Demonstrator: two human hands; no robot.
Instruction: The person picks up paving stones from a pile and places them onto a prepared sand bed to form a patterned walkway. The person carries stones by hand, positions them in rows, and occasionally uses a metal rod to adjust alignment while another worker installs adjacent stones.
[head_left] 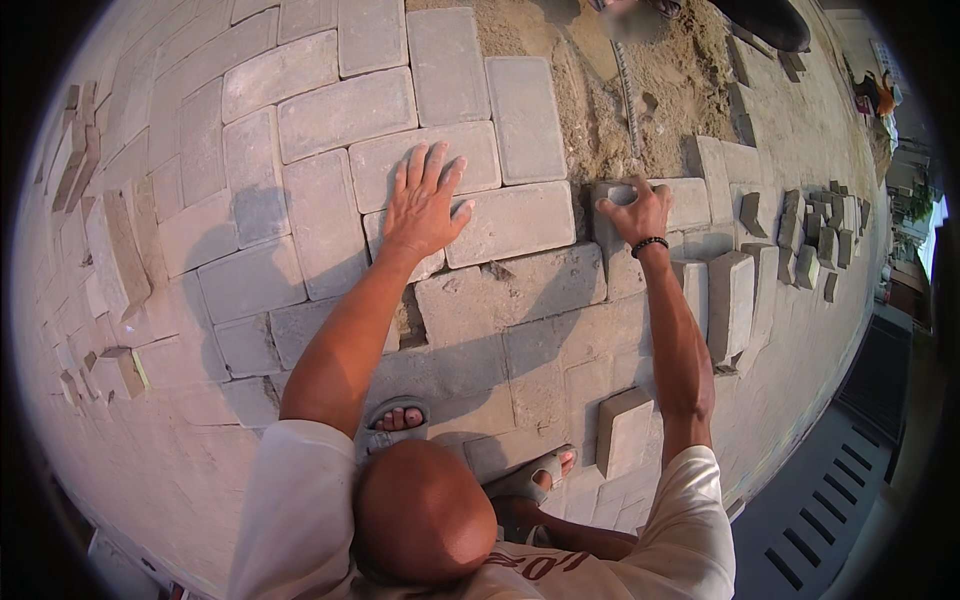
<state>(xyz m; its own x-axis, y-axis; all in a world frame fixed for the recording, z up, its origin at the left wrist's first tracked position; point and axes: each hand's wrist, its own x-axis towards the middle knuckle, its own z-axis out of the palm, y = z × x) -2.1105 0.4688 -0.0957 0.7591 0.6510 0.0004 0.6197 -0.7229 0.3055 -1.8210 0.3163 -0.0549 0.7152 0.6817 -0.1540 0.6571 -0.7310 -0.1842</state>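
My left hand (424, 202) lies flat with its fingers spread on a grey concrete paving block (335, 112) surface of laid, interlocking pavers. Its thumb reaches over a paver (515, 225) edged by a dark gap on its right. Across that gap, my right hand (638, 212), with a dark beaded bracelet on its wrist, has its fingers curled over the top of another paving block (612, 250). The thumb presses on the block's left part, and the fingertips are partly hidden. Just beyond this hand is bare sand (690, 85), with a ribbed steel bar (630, 95) lying on it.
Loose pavers (622, 432) lie near my sandalled feet (535, 478), and a paver (730, 305) stands beside my right forearm. A scattered pile of blocks (825, 230) sits at the right, more (118, 250) at the left. Part of another person (640, 15) shows blurred at the top.
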